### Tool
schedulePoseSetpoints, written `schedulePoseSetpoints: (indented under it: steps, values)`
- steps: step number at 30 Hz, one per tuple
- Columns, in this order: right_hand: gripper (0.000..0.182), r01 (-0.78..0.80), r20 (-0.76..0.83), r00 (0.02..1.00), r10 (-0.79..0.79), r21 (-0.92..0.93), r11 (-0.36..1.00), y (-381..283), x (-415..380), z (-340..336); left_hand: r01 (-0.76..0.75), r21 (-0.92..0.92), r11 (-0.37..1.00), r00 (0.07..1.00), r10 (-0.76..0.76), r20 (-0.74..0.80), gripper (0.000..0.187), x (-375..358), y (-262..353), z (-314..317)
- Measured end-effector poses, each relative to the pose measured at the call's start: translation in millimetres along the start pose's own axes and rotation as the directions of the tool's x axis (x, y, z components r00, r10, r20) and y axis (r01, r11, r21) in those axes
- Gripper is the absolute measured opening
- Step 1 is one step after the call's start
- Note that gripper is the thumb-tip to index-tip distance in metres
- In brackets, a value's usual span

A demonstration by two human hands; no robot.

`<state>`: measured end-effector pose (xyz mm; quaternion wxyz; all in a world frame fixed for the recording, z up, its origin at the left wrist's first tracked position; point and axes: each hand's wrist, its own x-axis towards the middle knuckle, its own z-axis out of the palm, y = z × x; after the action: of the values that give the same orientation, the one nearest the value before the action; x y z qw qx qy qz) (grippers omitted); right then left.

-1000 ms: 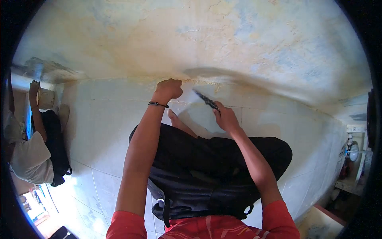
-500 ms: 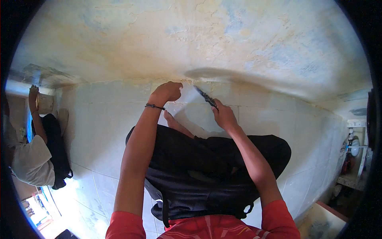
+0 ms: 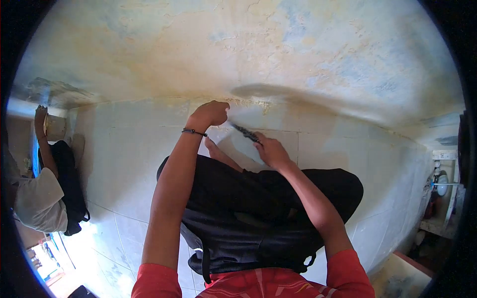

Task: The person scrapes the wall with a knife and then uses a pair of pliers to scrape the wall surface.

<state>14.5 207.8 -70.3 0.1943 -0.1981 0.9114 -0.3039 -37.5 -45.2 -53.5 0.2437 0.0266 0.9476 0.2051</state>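
My right hand (image 3: 271, 150) is closed around the end of a slim knife-like tool (image 3: 245, 132) with a black, patterned body. Its narrow tip points up and left toward my left hand, and blur hides the blade's shape. My left hand (image 3: 212, 113) is curled into a fist close to the joint between wall and floor; what its fingers hold, if anything, is hidden. Stained, peeling paint covers the wall (image 3: 238, 44). Yellowish crumbs (image 3: 266, 106) lie along its foot, just right of my left hand.
I sit on pale floor tiles (image 3: 129, 149), my bare foot (image 3: 221, 154) beneath my left wrist. Another person (image 3: 42, 198) works at the left, a hand at the wall. Shelving with assorted items (image 3: 442, 184) stands at the far right.
My right hand has drawn the tool down and left, away from the wall's foot. My left hand has barely shifted.
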Motion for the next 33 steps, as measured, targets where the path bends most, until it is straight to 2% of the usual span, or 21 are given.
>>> schedulePoseSetpoints:
  steps: [3, 6, 8, 9, 11, 15, 17, 21, 23, 27, 29, 33]
  values:
    - [0.036, 0.063, 0.056, 0.996, -0.063, 0.004, 0.998, -3.2, 0.2, 5.0, 0.016, -0.001, 1.0, 1.0, -0.016, 0.013, 0.033, -2.2, 0.6, -3.0]
    - [0.036, -0.025, 0.01, 1.0, 0.025, -0.025, 0.999, 0.1, 6.6, -9.8, 0.014, -0.006, 1.0, 1.0, -0.014, 0.018, 0.033, -3.1, -1.1, -2.9]
    - [0.036, -0.155, 0.005, 0.988, 0.155, -0.037, 0.987, 1.0, 8.4, -15.0, 0.003, -0.003, 1.0, 1.0, -0.003, 0.019, 0.033, -0.9, -1.1, -1.8]
    - [0.036, -0.156, 0.002, 0.988, 0.157, -0.037, 0.987, 2.4, 7.3, -12.8, 0.006, 0.0, 1.0, 1.0, -0.006, 0.021, 0.033, -0.7, -0.2, -1.2]
    - [0.036, -0.005, 0.057, 0.998, 0.005, -0.015, 1.0, 4.5, 2.8, -2.8, 0.006, 0.005, 1.0, 1.0, -0.006, 0.025, 0.033, 0.6, 0.9, -0.6]
    - [0.036, 0.061, 0.112, 0.992, -0.061, 0.001, 0.998, -0.6, 2.6, 2.1, 0.002, 0.031, 1.0, 0.999, -0.003, 0.035, 0.033, 1.0, -1.4, -1.4]
    - [0.036, -0.082, 0.078, 0.994, 0.083, -0.009, 0.997, -2.5, 7.0, -16.0, -0.002, 0.032, 1.0, 1.0, 0.001, 0.021, 0.033, -0.9, -1.0, -1.9]
    - [0.037, -0.113, -0.015, 0.993, 0.113, 0.018, 0.993, 13.0, 10.2, -13.2, 0.023, 0.024, 0.999, 0.999, -0.023, 0.022, 0.032, -3.4, 3.5, -4.5]
    - [0.038, 0.004, 0.041, 0.999, -0.005, 0.007, 1.0, 7.7, 3.5, -5.3, 0.02, 0.018, 1.0, 0.999, -0.021, 0.027, 0.032, -1.2, 4.2, -2.6]
    - [0.039, 0.002, 0.101, 0.995, 0.003, -0.05, 0.999, 1.1, 3.1, -4.5, 0.005, 0.021, 1.0, 1.0, -0.005, 0.013, 0.032, 0.0, -2.5, -0.5]
    - [0.04, -0.052, 0.018, 0.998, 0.053, -0.058, 0.997, 5.3, 7.6, -11.7, -0.019, 0.02, 1.0, 1.0, 0.019, 0.004, 0.032, 0.2, -4.1, 0.3]
    - [0.041, -0.122, 0.012, 0.992, 0.122, -0.013, 0.992, 6.9, 5.6, -2.7, 0.01, 0.009, 1.0, 1.0, -0.01, 0.015, 0.033, -2.1, 1.6, -2.9]
